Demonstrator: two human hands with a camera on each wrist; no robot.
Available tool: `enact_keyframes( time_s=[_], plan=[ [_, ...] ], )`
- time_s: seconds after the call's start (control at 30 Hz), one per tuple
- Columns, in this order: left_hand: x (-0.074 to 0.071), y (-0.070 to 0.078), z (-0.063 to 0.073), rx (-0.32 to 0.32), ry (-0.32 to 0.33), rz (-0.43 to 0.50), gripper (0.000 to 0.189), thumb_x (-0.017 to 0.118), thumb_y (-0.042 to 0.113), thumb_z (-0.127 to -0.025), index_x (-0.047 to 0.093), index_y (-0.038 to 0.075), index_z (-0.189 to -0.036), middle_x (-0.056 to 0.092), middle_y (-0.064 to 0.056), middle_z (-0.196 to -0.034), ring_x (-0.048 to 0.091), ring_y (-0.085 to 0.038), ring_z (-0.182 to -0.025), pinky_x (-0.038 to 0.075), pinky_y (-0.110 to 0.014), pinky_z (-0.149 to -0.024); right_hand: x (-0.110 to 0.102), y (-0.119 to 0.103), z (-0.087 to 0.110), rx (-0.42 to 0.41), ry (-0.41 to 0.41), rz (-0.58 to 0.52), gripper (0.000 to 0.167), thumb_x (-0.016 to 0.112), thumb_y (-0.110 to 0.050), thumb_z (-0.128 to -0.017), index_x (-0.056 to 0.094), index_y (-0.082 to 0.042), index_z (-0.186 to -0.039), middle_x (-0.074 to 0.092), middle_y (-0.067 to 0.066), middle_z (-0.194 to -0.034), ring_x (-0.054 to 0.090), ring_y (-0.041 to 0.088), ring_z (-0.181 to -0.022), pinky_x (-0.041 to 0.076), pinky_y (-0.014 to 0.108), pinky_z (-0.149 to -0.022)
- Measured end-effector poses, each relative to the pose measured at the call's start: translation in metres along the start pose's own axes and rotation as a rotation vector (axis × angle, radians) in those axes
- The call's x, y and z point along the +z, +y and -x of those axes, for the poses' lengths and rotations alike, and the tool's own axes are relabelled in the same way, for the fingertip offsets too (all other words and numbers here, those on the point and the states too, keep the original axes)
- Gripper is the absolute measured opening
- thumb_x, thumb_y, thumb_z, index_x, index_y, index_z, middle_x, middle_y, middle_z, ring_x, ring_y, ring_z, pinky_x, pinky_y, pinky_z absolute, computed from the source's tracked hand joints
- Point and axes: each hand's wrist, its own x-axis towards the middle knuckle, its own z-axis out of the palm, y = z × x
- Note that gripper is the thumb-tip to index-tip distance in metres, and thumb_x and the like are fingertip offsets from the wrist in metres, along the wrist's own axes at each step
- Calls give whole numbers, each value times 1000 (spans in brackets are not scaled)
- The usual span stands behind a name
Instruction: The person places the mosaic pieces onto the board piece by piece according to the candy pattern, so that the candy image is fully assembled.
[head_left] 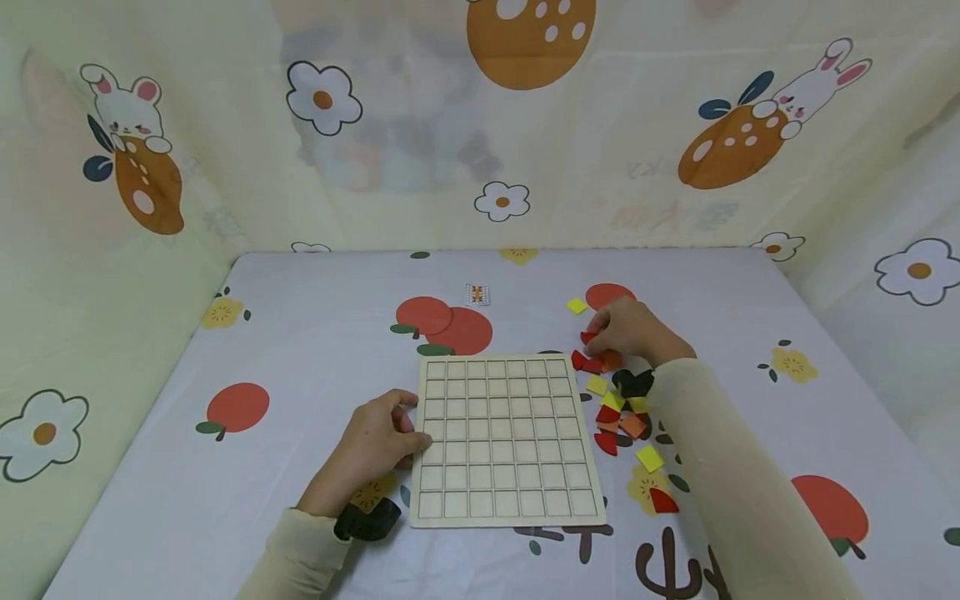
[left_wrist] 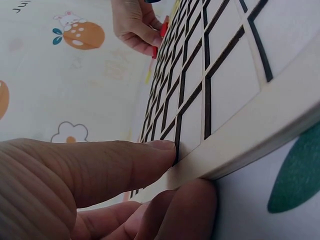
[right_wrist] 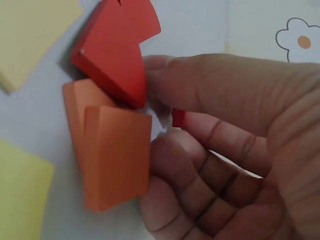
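Observation:
A pale wooden grid board [head_left: 504, 442] lies on the table, and my left hand [head_left: 377, 435] holds its left edge. The left thumb [left_wrist: 125, 162] rests on the top while the fingers are curled at the side. Beyond the board's upper right corner, my right hand [head_left: 630, 330] pinches a small red piece [head_left: 587, 337], mostly hidden by the fingers in the right wrist view. Right beside that thumb lie red quarter-round pieces [right_wrist: 112, 57] and orange blocks [right_wrist: 120, 157].
Yellow squares [head_left: 649, 458], red pieces [head_left: 606, 443] and orange squares [head_left: 632, 426] are scattered along the board's right side. One yellow square [head_left: 576, 306] lies farther back. A small printed card [head_left: 477, 295] sits behind the board. Patterned cloth [head_left: 405, 167] walls the table's back and sides.

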Motion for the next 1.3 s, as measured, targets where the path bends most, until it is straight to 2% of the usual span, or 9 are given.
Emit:
enact_keyframes(
  time_s=[0.13, 0.37, 0.57, 0.8, 1.03, 1.3],
  plan=[
    [0, 0, 0, -3, 2, 0, 52, 83, 6, -87, 60, -3, -133, 58, -8, -84, 60, -16, -60, 56, -29, -56, 2, 1, 0, 2, 22, -17, 26, 82, -18, -89, 74, -2, -108, 69, 14, -107, 57, 31, -100, 53, 37, -80],
    [0, 0, 0, -10, 2, 2, 53, 83, 7, -87, 60, -2, -133, 58, -8, -84, 60, -17, -60, 56, -29, -57, 13, -4, 2, -54, 75, -66, 25, 82, -18, -89, 72, -4, -107, 68, 12, -103, 59, 30, -99, 55, 33, -75],
    [-1, 0, 0, -7, 2, 7, 52, 83, 6, -87, 60, -2, -133, 58, -8, -84, 60, -17, -61, 56, -29, -57, 20, -16, 3, -82, 79, -68, 31, 82, -21, -90, 71, -5, -113, 64, 12, -107, 57, 30, -102, 54, 34, -77],
    [-1, 0, 0, -12, 0, 11, 52, 83, 6, -87, 60, -2, -133, 58, -8, -85, 60, -17, -61, 56, -29, -57, 28, -28, 6, -124, 73, -70, 29, 83, -21, -88, 73, -6, -110, 65, 11, -105, 54, 29, -105, 51, 37, -81],
    [-1, -1, 0, -9, -5, 22, 53, 83, 5, -86, 60, -2, -134, 58, -9, -86, 60, -17, -61, 56, -29, -57, 37, -40, 7, -168, 60, -70, 26, 84, -21, -87, 74, -7, -106, 66, 10, -95, 57, 27, -95, 52, 33, -70],
    [-3, -1, 1, -16, -12, 46, 56, 84, 6, -86, 59, -1, -136, 58, -9, -87, 60, -17, -63, 56, -29, -58, 49, -55, 8, -170, 32, -57, 24, 83, -18, -86, 74, -8, -106, 64, 7, -88, 57, 25, -92, 51, 35, -75]
  ],
)
